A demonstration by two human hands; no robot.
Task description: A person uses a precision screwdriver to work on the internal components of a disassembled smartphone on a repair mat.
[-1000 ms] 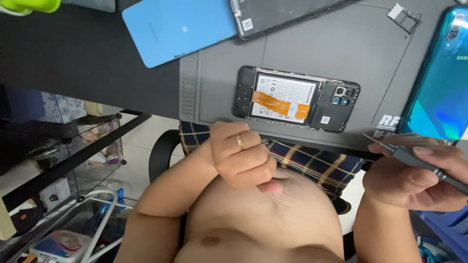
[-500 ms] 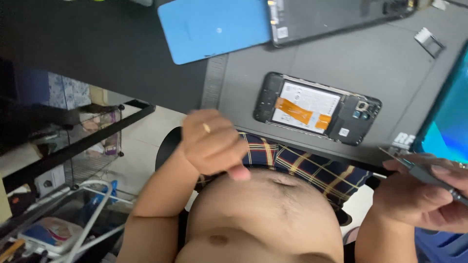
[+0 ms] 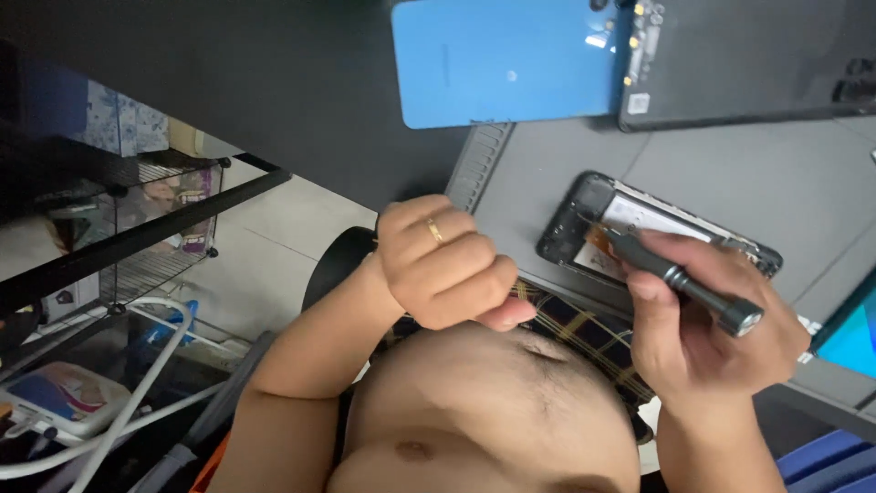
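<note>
An opened phone (image 3: 593,215) with its back cover off lies on the grey work mat (image 3: 730,173), showing a white battery and an orange flex strip. My right hand (image 3: 712,319) grips a dark metal screwdriver (image 3: 680,278) whose tip rests on the phone's inner side near its left end. My left hand (image 3: 447,265), with a gold ring, is curled into a fist just off the mat's near edge, above my lap. Nothing shows inside the fist.
A blue phone back cover (image 3: 506,59) lies on the black desk at the far side. A dark phone body (image 3: 748,59) lies beside it. A teal phone (image 3: 849,333) sits at the right edge. A wire shelf (image 3: 137,228) and white cables (image 3: 137,383) stand at left.
My right hand has swung the screwdriver in from the right onto the opened phone. The left fist stays by the mat's edge. The view has shifted left and down.
</note>
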